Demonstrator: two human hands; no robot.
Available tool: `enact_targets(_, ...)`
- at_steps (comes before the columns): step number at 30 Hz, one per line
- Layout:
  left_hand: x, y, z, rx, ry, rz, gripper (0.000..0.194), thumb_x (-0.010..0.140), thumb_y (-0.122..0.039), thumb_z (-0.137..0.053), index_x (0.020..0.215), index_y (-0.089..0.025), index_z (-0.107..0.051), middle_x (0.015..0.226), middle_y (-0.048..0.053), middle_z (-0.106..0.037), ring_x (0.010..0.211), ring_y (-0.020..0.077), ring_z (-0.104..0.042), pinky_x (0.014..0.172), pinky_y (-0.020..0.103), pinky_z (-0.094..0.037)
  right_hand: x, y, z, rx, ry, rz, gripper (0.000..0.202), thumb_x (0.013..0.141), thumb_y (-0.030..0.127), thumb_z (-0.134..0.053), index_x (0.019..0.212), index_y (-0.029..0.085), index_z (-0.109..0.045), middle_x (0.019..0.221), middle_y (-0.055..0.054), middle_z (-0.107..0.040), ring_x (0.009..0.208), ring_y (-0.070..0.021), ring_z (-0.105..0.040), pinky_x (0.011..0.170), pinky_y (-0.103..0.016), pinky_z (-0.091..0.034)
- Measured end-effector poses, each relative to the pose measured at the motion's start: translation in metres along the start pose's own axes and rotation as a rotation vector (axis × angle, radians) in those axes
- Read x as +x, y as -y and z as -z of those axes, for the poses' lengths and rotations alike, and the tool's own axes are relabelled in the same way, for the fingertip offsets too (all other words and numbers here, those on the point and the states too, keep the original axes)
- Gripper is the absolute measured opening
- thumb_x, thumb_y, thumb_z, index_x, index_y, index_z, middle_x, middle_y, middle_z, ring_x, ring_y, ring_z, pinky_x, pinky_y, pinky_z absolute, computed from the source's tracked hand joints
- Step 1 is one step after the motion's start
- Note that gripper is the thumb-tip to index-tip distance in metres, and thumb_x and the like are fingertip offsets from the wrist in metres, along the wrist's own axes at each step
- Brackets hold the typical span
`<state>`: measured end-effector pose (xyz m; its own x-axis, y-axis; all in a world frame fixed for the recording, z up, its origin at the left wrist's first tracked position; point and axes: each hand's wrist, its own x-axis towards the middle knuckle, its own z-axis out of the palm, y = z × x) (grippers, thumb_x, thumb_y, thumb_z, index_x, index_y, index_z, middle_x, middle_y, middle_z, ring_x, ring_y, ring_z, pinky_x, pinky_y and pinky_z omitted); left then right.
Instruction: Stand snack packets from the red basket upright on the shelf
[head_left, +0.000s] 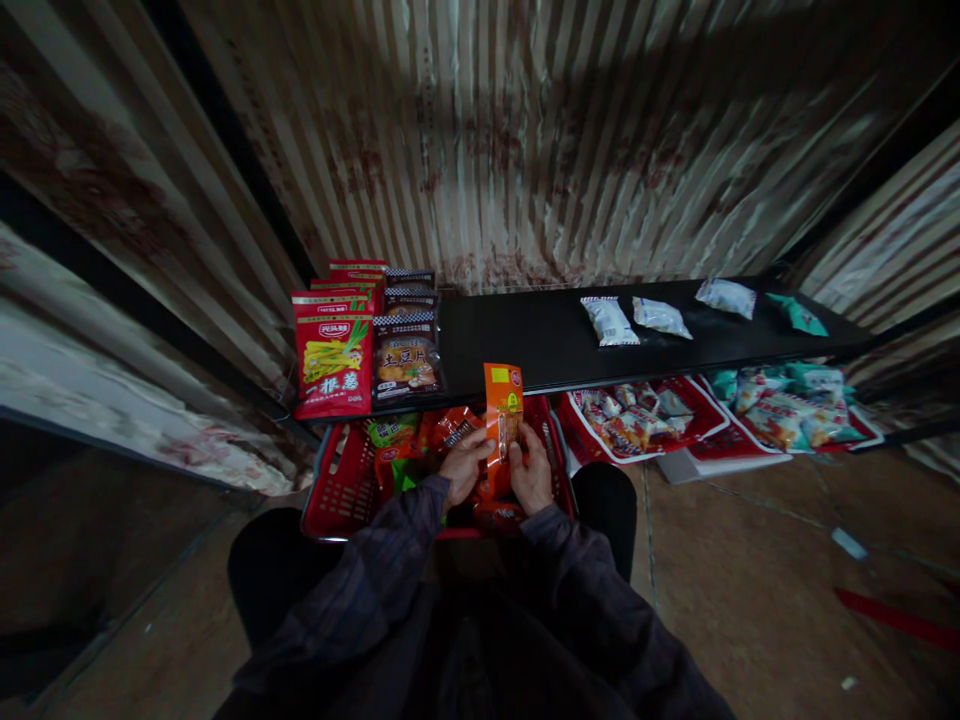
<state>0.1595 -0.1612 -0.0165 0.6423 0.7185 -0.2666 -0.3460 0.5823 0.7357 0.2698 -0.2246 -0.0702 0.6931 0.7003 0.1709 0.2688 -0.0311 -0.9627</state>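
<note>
An orange snack packet [503, 425] with a yellow label stands upright between my two hands, above a red basket [341, 490]. My left hand [466, 466] pinches its left edge. On the right edge, the fingers of my right hand [532, 470] are closed around the packet. Beneath my hands the basket holds more orange packets [499, 514] and a green packet [394, 430]. Red packets [334, 365] and dark packets [409, 357] stand in rows at the left end of the black shelf [510, 335].
White packets [610, 321] and a green one [799, 314] lie on the shelf's right part. Below it are red baskets of small packets [637, 415] and larger packets [787, 410]. A striped curtain [510, 150] hangs behind. My knees flank the near basket.
</note>
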Motion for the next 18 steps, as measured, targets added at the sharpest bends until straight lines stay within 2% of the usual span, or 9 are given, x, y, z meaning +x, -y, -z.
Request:
enact_targets(3,-0.001,0.003,-0.005,0.054,0.023,0.019,0.028,0.065,-0.019,-0.083,0.092,-0.017,-0.077,0.101,0.006,-0.076,0.108,0.0241,-0.065,0.099,0.033,-0.045,-0.005,0.009,0.002,0.049,0.009,-0.116,0.058,0.085,0.052,-0.057,0.132,0.019,-0.059,0.141,-0.012,-0.057,0.135,-0.0288,-0.047,0.117,-0.047,-0.030)
enact_targets(5,-0.001,0.007,-0.008,0.076,0.028,0.057,0.029,0.064,-0.018,-0.084,0.093,-0.017,-0.077,0.101,0.006,-0.076,0.106,0.0239,-0.065,0.096,0.033,-0.046,-0.008,0.015,0.004,0.130,0.042,-0.161,0.061,0.084,0.054,-0.059,0.135,0.021,-0.057,0.141,-0.009,-0.058,0.135,-0.0283,-0.047,0.114,-0.044,-0.034)
enact_targets(9,-0.001,0.015,-0.010,0.106,0.033,0.095,0.031,0.063,-0.018,-0.085,0.092,-0.017,-0.077,0.100,0.006,-0.076,0.100,0.0235,-0.066,0.089,0.031,-0.049,-0.008,0.019,0.008,0.245,0.094,-0.167,0.065,0.077,0.053,-0.069,0.134,0.024,-0.057,0.129,-0.007,-0.066,0.127,-0.0287,-0.055,0.102,-0.039,-0.048)
enact_targets(12,-0.001,0.017,-0.009,0.125,0.039,0.109,0.029,0.063,-0.021,-0.086,0.089,-0.016,-0.077,0.096,0.006,-0.076,0.096,0.0229,-0.067,0.085,0.030,-0.049,-0.008,0.020,0.011,0.255,0.103,-0.172,0.066,0.075,0.051,-0.071,0.134,0.024,-0.057,0.125,-0.006,-0.068,0.123,-0.0274,-0.058,0.100,-0.038,-0.050)
enact_targets(18,-0.001,0.020,-0.008,0.157,0.088,0.106,0.029,0.064,-0.022,-0.086,0.091,-0.015,-0.078,0.087,0.007,-0.076,0.103,0.0267,-0.066,0.098,0.037,-0.046,-0.011,0.028,0.017,0.179,0.079,-0.216,0.057,0.082,0.052,-0.064,0.131,0.024,-0.059,0.121,-0.006,-0.070,0.122,-0.0266,-0.057,0.106,-0.040,-0.043)
